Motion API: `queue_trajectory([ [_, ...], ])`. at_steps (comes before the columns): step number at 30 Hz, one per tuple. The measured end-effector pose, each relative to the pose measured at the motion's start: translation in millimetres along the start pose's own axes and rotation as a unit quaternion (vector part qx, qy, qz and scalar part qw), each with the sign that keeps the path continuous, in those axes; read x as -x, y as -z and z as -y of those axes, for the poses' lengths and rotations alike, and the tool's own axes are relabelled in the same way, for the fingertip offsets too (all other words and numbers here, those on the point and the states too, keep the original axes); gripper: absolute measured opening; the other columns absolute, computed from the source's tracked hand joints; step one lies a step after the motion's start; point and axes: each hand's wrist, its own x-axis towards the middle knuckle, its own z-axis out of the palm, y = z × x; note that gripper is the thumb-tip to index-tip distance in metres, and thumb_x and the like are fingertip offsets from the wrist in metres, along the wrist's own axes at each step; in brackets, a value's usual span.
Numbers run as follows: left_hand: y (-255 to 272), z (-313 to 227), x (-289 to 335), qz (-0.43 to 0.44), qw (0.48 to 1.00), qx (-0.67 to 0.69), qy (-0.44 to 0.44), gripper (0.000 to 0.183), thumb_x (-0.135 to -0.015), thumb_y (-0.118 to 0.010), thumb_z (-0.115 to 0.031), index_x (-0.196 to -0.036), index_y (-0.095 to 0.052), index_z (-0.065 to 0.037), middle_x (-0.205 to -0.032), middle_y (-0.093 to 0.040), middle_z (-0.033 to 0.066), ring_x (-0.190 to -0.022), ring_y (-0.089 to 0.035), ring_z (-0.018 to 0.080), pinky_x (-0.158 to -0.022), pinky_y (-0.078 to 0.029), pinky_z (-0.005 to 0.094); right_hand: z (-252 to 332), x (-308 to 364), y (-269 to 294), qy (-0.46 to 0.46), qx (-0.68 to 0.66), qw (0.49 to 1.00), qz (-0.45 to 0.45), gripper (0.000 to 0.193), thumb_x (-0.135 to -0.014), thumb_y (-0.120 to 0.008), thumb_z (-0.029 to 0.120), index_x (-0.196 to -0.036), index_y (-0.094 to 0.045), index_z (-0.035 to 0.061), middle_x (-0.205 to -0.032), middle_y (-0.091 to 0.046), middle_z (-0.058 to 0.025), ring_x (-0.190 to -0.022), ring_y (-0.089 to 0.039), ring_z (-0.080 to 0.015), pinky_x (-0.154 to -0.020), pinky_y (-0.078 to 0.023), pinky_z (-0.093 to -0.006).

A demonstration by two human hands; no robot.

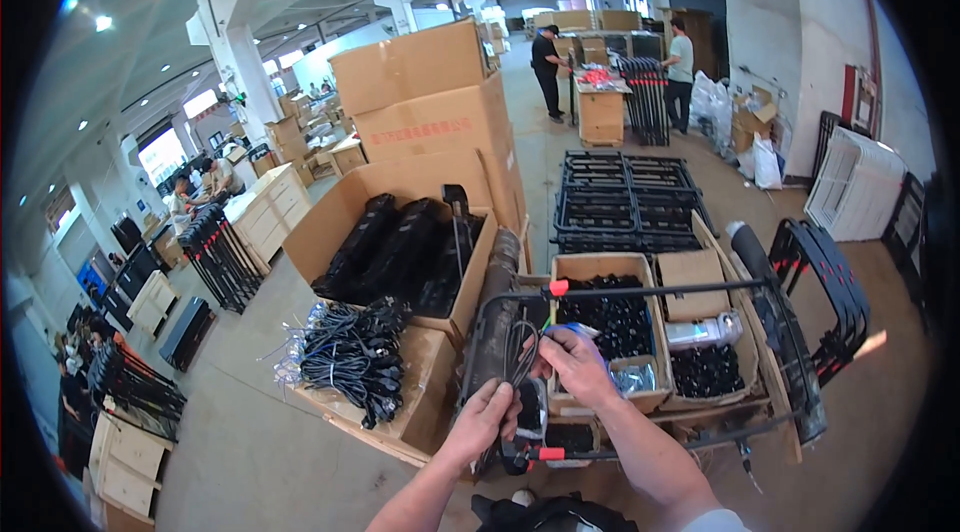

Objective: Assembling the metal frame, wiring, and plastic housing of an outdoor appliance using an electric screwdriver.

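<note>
In front of me, my left hand [485, 416] is closed around a black cable [522, 350] whose loops stand up between my hands. My right hand [578, 366] pinches the cable a little higher and to the right, with thin coloured wires [574, 328] showing by its fingers. The fingertips themselves are partly hidden. A black tubular frame [655, 290] with red pieces at its left corners lies around my hands, across a padded roller [490, 332] on the left and a similar one on the right.
Bundled black cables [350, 357] lie on a carton at left. Behind them an open carton [430, 172] holds long black parts. Small boxes of black parts [605, 322] sit inside the frame. Black racks [630, 197] stand beyond; two people [548, 67] work at the far end.
</note>
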Motion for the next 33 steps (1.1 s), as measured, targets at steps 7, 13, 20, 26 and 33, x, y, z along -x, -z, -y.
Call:
queue_trajectory([
  [7, -58.0, 19.2, -0.3, -0.004, 0.993, 0.062, 0.100, 0.034, -0.114, -0.044, -0.041, -0.103, -0.052, -0.009, -0.082, -0.050, -0.0015, -0.062, -0.046, 0.0099, -0.056, -0.042, 0.0278, -21.6, 47.7, 30.8, 0.005, -0.045, 0.998, -0.050, 0.033, -0.110, -0.058, 0.034, -0.108, -0.070, 0.0035, -0.085, -0.068, -0.0017, -0.075, -0.061, -0.0106, -0.070, -0.050, -0.0277],
  [13, -112.0, 42.9, 3.9, 0.082, 0.958, 0.154, 0.228, 0.040, -0.112, -0.047, -0.048, -0.100, -0.051, -0.010, -0.086, -0.055, 0.0049, -0.070, -0.056, 0.0181, -0.063, -0.051, 0.0358, -48.3, 70.6, 66.8, -0.043, -0.348, 0.891, -0.288, 0.025, -0.110, -0.058, 0.030, -0.098, -0.066, 0.0089, -0.085, -0.067, -0.0018, -0.071, -0.062, -0.0171, -0.065, -0.052, -0.0329],
  [20, -152.8, 78.7, 42.1, 0.139, 0.947, 0.128, 0.261, 0.040, -0.114, -0.042, -0.043, -0.098, -0.050, -0.008, -0.086, -0.056, 0.0066, -0.072, -0.061, 0.0205, -0.063, -0.058, 0.0378, -28.1, 74.5, 154.8, -0.043, -0.503, 0.789, -0.351, 0.030, -0.113, -0.046, 0.029, -0.089, -0.049, 0.0124, -0.070, -0.045, 0.0020, -0.054, -0.040, -0.0109, -0.048, -0.034, -0.0269],
  [26, -159.6, 90.8, 74.9, 0.165, 0.952, 0.087, 0.241, 0.037, -0.114, -0.041, -0.040, -0.100, -0.051, -0.007, -0.087, -0.059, 0.0073, -0.075, -0.064, 0.0217, -0.067, -0.058, 0.0374, -24.3, 87.6, 210.0, -0.005, -0.471, 0.789, -0.394, 0.028, -0.111, -0.049, 0.026, -0.087, -0.048, 0.0129, -0.067, -0.042, 0.0033, -0.051, -0.035, -0.0102, -0.045, -0.030, -0.0274],
  [33, -128.5, 120.4, 112.0, 0.154, 0.921, -0.336, 0.125, 0.034, -0.110, -0.054, -0.031, -0.118, -0.063, 0.002, -0.098, -0.071, 0.0109, -0.091, -0.069, 0.0213, -0.087, -0.055, 0.0358, 41.1, 153.9, 116.5, 0.011, -0.387, 0.894, -0.224, 0.028, -0.111, -0.055, 0.031, -0.091, -0.054, 0.0111, -0.077, -0.050, 0.0032, -0.059, -0.043, -0.0076, -0.051, -0.037, -0.0255],
])
